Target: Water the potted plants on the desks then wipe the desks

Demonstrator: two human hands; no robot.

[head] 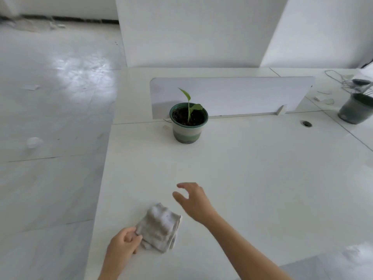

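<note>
A folded grey-white cloth (160, 227) lies on the white desk (252, 168) near its front left corner. My left hand (123, 243) pinches the cloth's near left edge. My right hand (193, 201) hovers just right of and beyond the cloth, fingers spread and curved, holding nothing. A small green plant in a green-banded pot (188, 122) stands at the back of the desk, against a low white divider panel (232, 96). A second, darker pot (356, 109) with thin leaves stands on the neighbouring desk at the far right.
A cable hole (306, 123) sits in the desk at the back right. Loose wires (343, 79) and small scraps lie by the second pot. The desk's left edge drops to a pale floor with a white cup (33, 142) on it. White walls stand behind.
</note>
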